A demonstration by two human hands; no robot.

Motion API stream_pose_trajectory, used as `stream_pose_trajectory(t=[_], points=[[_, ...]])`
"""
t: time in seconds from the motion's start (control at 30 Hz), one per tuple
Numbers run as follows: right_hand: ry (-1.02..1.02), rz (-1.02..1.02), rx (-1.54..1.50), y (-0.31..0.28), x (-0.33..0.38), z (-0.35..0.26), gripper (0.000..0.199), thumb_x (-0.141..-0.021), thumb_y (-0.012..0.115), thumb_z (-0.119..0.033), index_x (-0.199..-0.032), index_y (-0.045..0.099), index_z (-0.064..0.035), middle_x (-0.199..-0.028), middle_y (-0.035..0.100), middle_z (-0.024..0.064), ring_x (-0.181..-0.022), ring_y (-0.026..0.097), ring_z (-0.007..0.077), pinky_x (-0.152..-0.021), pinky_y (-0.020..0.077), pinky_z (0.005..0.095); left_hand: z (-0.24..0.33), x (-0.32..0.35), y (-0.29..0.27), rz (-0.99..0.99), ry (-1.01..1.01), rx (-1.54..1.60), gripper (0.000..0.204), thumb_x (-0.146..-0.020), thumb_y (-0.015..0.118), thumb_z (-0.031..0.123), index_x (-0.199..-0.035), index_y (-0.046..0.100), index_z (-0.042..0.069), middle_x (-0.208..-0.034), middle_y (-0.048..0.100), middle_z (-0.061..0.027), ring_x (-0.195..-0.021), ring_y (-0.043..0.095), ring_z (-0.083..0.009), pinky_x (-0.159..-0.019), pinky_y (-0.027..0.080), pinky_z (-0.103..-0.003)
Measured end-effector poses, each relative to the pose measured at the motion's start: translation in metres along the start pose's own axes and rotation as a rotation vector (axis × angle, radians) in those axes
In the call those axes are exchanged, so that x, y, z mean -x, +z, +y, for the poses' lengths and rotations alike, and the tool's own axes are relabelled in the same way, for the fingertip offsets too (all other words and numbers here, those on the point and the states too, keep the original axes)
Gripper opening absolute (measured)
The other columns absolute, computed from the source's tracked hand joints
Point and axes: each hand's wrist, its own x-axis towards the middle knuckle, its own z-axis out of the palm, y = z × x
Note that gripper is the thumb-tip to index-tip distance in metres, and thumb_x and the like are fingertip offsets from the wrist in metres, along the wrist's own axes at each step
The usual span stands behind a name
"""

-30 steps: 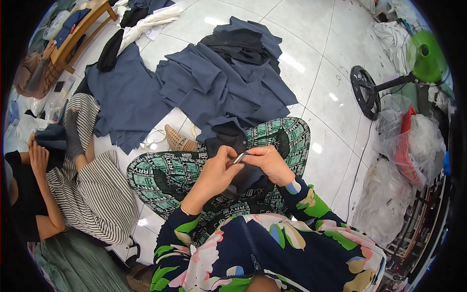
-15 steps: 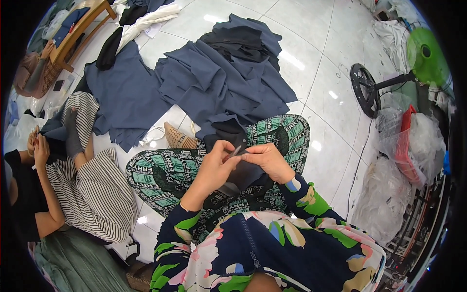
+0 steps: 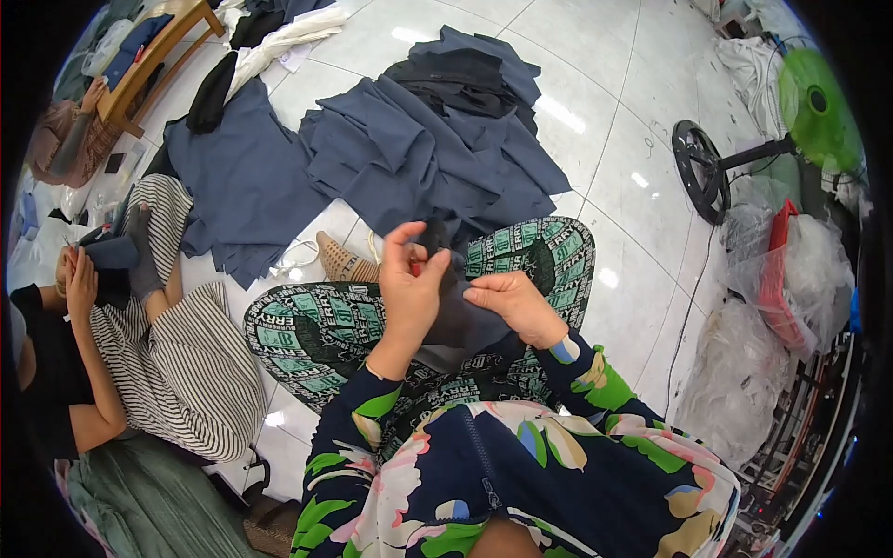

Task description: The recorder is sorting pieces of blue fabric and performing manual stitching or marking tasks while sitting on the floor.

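**Hand Work on a Dark Fabric Piece, Seated on the Floor**

**Surroundings.** The white tiled floor (image 3: 642, 139) carries a large heap of blue-grey fabric pieces (image 3: 409, 158) directly ahead of the person's crossed legs, which are clad in green patterned trousers (image 3: 326, 325). A floor fan (image 3: 809, 102) with a green guard stands at the far right, near clear plastic bags (image 3: 735, 391). At the left sits a second person in striped clothing (image 3: 177, 372), with both hands on a separate dark piece; those hands are not the person's own.

**Work piece.** A dark fabric piece (image 3: 456, 321) lies over the lap, between the two hands and close to the body, well apart from the heap.

**Step in hand.** Judged from the hand positions, the step is fine work on one edge or seam of the piece, likely trimming or picking at threads. The next move calls for the cloth to be kept taut and for the small tool to be placed exactly on the edge.

**Grip.** The left hand (image 3: 409, 288) is raised, thumb and forefinger pinched closed on a small red item (image 3: 416, 268) against the top of the cloth; what that item is cannot be told. The right hand (image 3: 512, 302) lies nearly flat, fingers pressed on the fabric with the thumb closed beneath, gripping its edge.
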Motion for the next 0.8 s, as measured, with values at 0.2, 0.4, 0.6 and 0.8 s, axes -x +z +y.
stream_pose_trajectory(t=[0.2, 0.4, 0.6, 0.8], points=[[0.063, -0.040, -0.056, -0.001, -0.007, -0.007, 0.019, -0.087, 0.064, -0.012, -0.099, 0.068, 0.0021, -0.084, 0.067, 0.0010, -0.070, 0.058, 0.0043, -0.063, 0.0462, 0.0180, -0.013, -0.004, -0.015, -0.045, -0.315, 0.074, 0.033, -0.079, 0.071, 0.009, -0.108, 0.055, 0.005, -0.074, 0.046, 0.0046, -0.066, 0.041, -0.0041, -0.058, 0.037, -0.018], [0.090, -0.005, -0.002, 0.000, -0.008, -0.001, 0.019, -0.086, 0.062, -0.009, -0.101, 0.067, 0.0026, -0.084, 0.067, 0.0018, -0.070, 0.058, 0.0046, -0.062, 0.0459, 0.0175, 0.009, 0.002, -0.036, -0.284, -0.097, -0.427, 0.038, -0.083, 0.067, 0.025, -0.108, 0.056, -0.002, -0.081, 0.064, -0.0095, -0.070, 0.058, -0.0142, -0.065, 0.047, -0.028], [0.061, -0.032, 0.036, 0.004, -0.008, -0.003, 0.020, -0.085, 0.062, -0.008, -0.101, 0.067, 0.0020, -0.084, 0.067, 0.0015, -0.068, 0.057, 0.0042, -0.061, 0.0450, 0.0176, 0.036, 0.014, -0.042, -0.611, -0.248, -0.579, 0.034, -0.084, 0.064, 0.019, -0.108, 0.047, 0.002, -0.079, 0.064, -0.0155, -0.073, 0.064, -0.0274, -0.067, 0.047, -0.035], [0.071, -0.023, 0.056, 0.002, -0.008, -0.003, 0.020, -0.085, 0.061, -0.007, -0.102, 0.067, 0.0028, -0.085, 0.067, 0.0022, -0.069, 0.057, 0.0047, -0.062, 0.0453, 0.0179, 0.034, 0.015, -0.038, -0.612, -0.257, -0.597, 0.033, -0.082, 0.064, 0.019, -0.104, 0.047, 0.002, -0.078, 0.063, -0.0158, -0.073, 0.064, -0.0290, -0.067, 0.047, -0.035]])
